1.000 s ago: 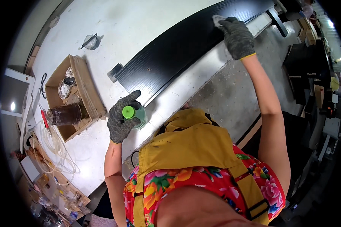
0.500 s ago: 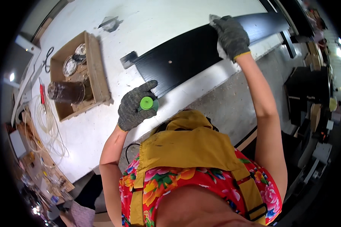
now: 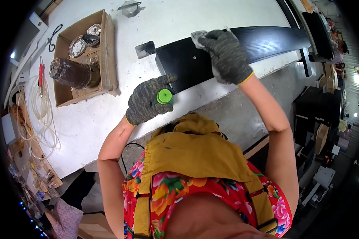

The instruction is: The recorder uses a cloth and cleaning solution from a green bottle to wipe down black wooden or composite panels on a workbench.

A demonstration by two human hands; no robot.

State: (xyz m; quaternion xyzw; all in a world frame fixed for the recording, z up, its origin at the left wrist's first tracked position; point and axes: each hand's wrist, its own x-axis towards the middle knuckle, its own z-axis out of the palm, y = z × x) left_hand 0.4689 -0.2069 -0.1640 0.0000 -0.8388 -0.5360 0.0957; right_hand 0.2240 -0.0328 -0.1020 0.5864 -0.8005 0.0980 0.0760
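A long black wood-grained board (image 3: 263, 42) lies across the white table (image 3: 123, 91). My right hand (image 3: 229, 57), in a dark grey knit glove, presses a whitish crumpled cloth (image 3: 198, 39) onto it near the far edge, left of the middle. At the board's near left corner, my left hand (image 3: 149, 99) wears a matching glove and is closed around a bottle with a bright green cap (image 3: 164, 96); most of the bottle's body is hidden. That hand's extended finger rests against the board's left end. A small dark-smeared flat piece (image 3: 145, 49) sits just beyond that end.
A cardboard tray (image 3: 109, 59) at left holds a stained brown jar (image 3: 71, 73) and a whitish-crusted tin (image 3: 77, 47). Scissors (image 3: 54, 38), a red-handled tool (image 3: 40, 75) and coiled clear tubing (image 3: 48, 119) lie farther left. A blade on a lump (image 3: 130, 8) lies beyond. Another person (image 3: 66, 219) is lower left.
My right hand has moved left along the board with the cloth. My left hand keeps its hold on the bottle at the board's left end. The whole view has shifted slightly.
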